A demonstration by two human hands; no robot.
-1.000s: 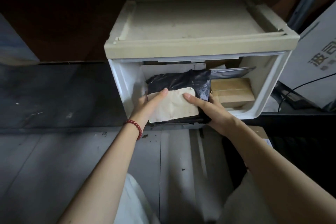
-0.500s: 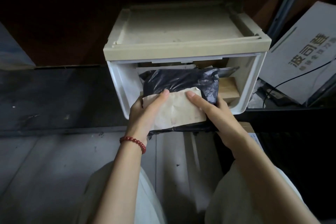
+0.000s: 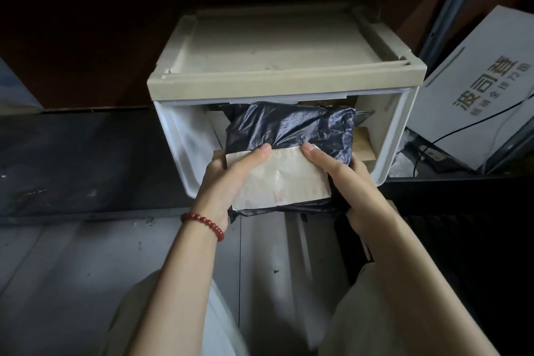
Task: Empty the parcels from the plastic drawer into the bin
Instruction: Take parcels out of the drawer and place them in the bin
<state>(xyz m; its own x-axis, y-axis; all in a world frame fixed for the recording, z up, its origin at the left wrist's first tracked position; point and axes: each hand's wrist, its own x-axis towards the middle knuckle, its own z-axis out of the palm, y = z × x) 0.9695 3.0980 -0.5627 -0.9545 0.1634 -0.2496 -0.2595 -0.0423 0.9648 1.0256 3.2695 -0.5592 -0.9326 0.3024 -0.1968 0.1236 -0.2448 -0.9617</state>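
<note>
The black parcel (image 3: pixel 289 127), paper label (image 3: pixel 286 179) facing up, sits partly out of the drawer's (image 3: pixel 400 130) open front. The left hand (image 3: pixel 228 179) and right hand (image 3: pixel 352 182) grasp its two sides, thumbs on the label. A brown box (image 3: pixel 364 144) lies behind it inside.

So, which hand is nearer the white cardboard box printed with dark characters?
Right. The right hand grips the black plastic parcel on the side toward the white cardboard box; the left hand grips its far side.
</note>
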